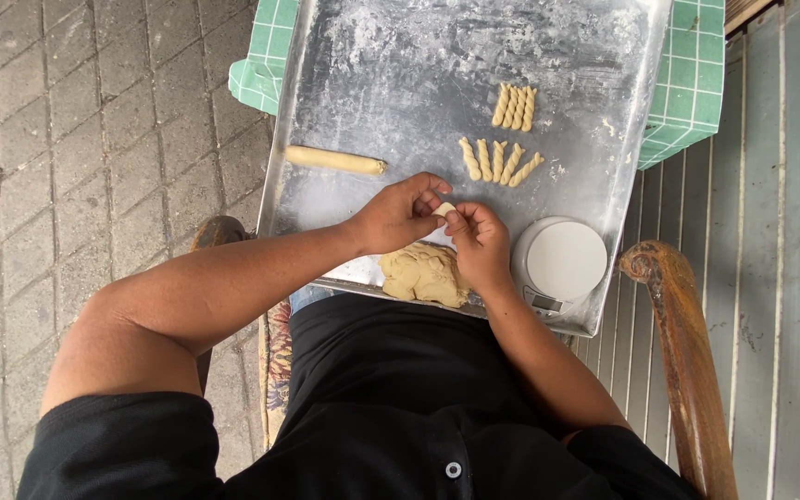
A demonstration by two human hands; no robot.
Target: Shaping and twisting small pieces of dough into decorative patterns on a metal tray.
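Centrally, left hand (400,213) and right hand (479,243) pinched a small dough piece (443,209) between fingertips. Dough lump (423,273) lay just below, nearer the right hand.

Black short-sleeved shirt with a small dark button; bare forearms.

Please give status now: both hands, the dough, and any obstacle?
Left hand and right hand pinch small pale dough piece. Beige dough lump beneath, on floured metal tray. Nothing blocking.
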